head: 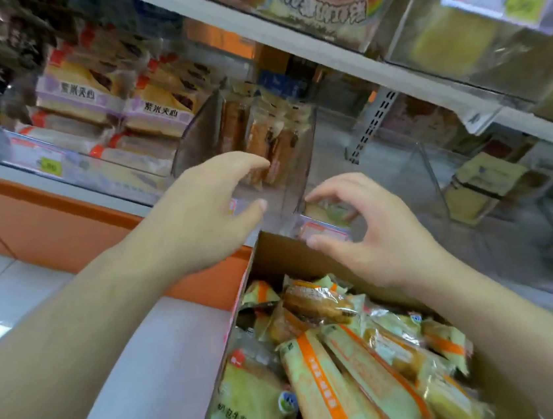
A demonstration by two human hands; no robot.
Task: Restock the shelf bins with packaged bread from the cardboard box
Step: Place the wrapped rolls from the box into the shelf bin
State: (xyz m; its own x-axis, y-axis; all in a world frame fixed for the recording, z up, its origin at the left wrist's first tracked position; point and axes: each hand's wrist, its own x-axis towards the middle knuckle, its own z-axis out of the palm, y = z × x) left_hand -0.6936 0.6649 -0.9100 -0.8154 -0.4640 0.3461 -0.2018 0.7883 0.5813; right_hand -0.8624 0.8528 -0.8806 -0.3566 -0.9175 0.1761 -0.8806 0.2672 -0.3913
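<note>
A clear plastic shelf bin point(191, 143) sits tilted forward on the middle shelf, with a few brown packaged breads point(267, 138) standing at its back. My left hand point(200, 214) grips the bin's front left, fingers over the rim and thumb on the front wall. My right hand point(367, 233) curls round the bin's lower right corner, thumb near a pink price label point(325, 229). Below my hands the open cardboard box point(273, 254) holds several green and orange bread packets point(326, 389).
Purple-labelled sandwich packs point(96, 88) fill the bin to the left. Another clear bin point(472, 187) to the right holds yellow packets. An upper shelf point(319, 49) with more bins overhangs. An orange shelf base point(44, 211) and a white floor point(149, 378) lie at lower left.
</note>
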